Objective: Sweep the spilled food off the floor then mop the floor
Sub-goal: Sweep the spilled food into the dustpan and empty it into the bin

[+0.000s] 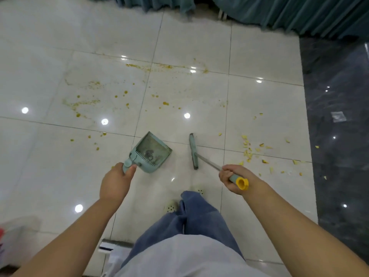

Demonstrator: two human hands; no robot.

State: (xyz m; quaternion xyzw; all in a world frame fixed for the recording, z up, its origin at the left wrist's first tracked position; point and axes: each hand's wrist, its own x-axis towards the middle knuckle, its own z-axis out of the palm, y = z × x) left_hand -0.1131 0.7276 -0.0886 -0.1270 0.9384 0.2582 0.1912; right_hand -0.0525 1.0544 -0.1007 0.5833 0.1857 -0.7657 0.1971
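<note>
Left hand (116,184) grasps the stub handle of the dustpan (152,149), fingers wrapped round it and thumb laid along the top. The pan is held low at the white floor (259,56), mouth facing away from the person. Right hand (232,177) is clenched round the broom (193,151) shaft near its yellow end cap. The broom head is down just right of the dustpan, not touching it. Yellow food pieces (247,151) lie scattered farther right of the dustpan. Orange smears (93,101) and spots spread beyond and left of it. A teal curtain (299,15) hangs well beyond.
</note>
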